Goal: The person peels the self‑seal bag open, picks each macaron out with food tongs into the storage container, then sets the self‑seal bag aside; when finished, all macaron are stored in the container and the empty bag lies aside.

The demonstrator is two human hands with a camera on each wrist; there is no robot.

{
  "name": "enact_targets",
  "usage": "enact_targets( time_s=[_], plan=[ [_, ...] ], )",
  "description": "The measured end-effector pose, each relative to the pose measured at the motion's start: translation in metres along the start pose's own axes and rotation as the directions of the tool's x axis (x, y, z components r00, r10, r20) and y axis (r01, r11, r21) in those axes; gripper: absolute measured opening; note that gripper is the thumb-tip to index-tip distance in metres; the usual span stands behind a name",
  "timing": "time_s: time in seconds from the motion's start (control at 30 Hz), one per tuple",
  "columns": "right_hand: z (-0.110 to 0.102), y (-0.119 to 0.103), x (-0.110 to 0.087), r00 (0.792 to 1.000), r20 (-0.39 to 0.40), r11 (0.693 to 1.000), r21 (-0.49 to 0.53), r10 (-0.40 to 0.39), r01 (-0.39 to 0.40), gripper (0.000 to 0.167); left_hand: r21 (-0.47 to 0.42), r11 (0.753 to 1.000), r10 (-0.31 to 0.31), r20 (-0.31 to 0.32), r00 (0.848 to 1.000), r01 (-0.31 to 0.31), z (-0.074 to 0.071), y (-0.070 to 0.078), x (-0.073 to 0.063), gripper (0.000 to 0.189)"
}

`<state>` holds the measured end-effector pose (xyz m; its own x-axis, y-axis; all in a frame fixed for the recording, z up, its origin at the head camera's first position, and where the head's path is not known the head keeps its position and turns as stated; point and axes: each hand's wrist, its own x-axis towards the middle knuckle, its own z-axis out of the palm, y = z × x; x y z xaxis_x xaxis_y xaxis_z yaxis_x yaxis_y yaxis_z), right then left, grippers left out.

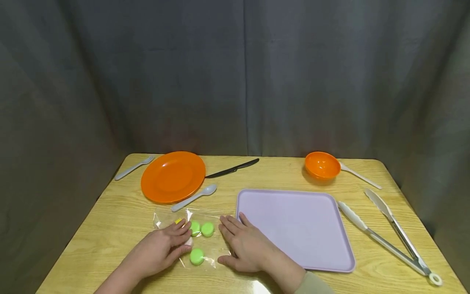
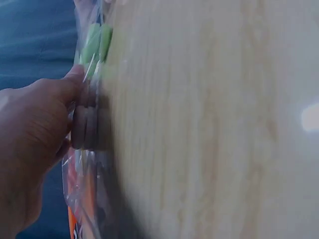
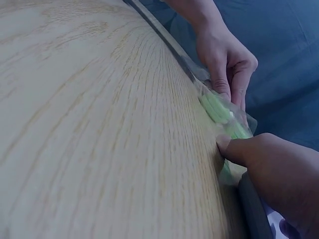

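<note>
A clear plastic bag point(image 1: 213, 245) lies flat on the wooden table in the head view. Inside it are several round macaron-like pieces: green ones point(image 1: 196, 256), a yellow one point(image 1: 178, 221) and a pale one point(image 1: 189, 241), partly covered by fingers. My left hand point(image 1: 161, 249) rests on the bag's left part with its fingers extended. At the bag's right edge, my right hand point(image 1: 247, 247) lies with fingers spread, beside the tray's left rim. Seen from the left wrist, brown layered pieces point(image 2: 84, 124) sit by the thumb. The right wrist view shows both hands touching the bag point(image 3: 229, 172).
Right of the bag lies a lilac tray point(image 1: 293, 228), with metal tongs point(image 1: 394, 241) spread beyond it. Behind are an orange plate point(image 1: 172, 177), a grey spoon point(image 1: 194, 197), a fork point(image 1: 134, 168), a black knife point(image 1: 233, 168), an orange bowl point(image 1: 322, 165) and a white-handled utensil point(image 1: 361, 176).
</note>
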<state>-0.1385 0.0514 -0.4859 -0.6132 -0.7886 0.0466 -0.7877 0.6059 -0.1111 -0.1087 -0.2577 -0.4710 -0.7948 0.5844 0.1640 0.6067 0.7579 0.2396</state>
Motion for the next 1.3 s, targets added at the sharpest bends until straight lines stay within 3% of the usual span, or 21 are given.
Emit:
enact_targets(
  time_s=[0.23, 0.47, 0.7, 0.8, 0.87, 1.07, 1.2, 1.3],
  plan=[
    [0.0, 0.0, 0.0, 1.0, 0.005, 1.0, 0.015, 0.003, -0.003, 0.084, 0.086, 0.993, 0.092, -0.133, 0.987, -0.081, 0.006, 0.003, -0.002, 0.027],
    [0.001, -0.001, 0.0, 1.0, 0.001, 1.0, 0.011, -0.003, 0.003, 0.085, 0.216, 0.961, 0.224, -0.239, 0.945, -0.173, 0.009, 0.006, 0.0, 0.02],
    [-0.001, 0.0, -0.001, 1.0, 0.005, 1.0, -0.007, -0.004, 0.004, 0.084, 0.15, 0.974, 0.21, -0.303, 0.93, -0.171, 0.005, 0.001, 0.001, 0.01],
    [-0.004, 0.0, 0.0, 1.0, 0.004, 1.0, -0.002, -0.012, 0.012, 0.082, 0.146, 0.974, 0.212, -0.293, 0.932, -0.175, -0.001, 0.001, 0.001, 0.013],
    [-0.006, 0.0, 0.001, 1.0, 0.007, 1.0, 0.011, -0.018, 0.018, 0.082, 0.14, 0.978, 0.191, -0.277, 0.942, -0.157, -0.005, 0.003, 0.0, 0.019],
    [-0.01, 0.001, 0.005, 1.0, -0.02, 0.997, 0.072, 0.008, -0.007, 0.079, 0.048, 0.997, 0.068, -0.237, 0.969, -0.058, -0.015, 0.01, 0.003, 0.038],
    [-0.01, 0.001, 0.008, 0.997, -0.071, 0.996, 0.087, 0.037, -0.031, 0.084, 0.002, 0.998, 0.055, -0.239, 0.969, -0.057, -0.017, 0.011, 0.008, 0.034],
    [-0.008, -0.001, 0.007, 0.997, -0.054, 0.996, 0.076, 0.047, -0.043, 0.096, -0.005, 0.997, 0.076, -0.253, 0.965, -0.08, -0.017, 0.011, 0.009, 0.028]
  ],
)
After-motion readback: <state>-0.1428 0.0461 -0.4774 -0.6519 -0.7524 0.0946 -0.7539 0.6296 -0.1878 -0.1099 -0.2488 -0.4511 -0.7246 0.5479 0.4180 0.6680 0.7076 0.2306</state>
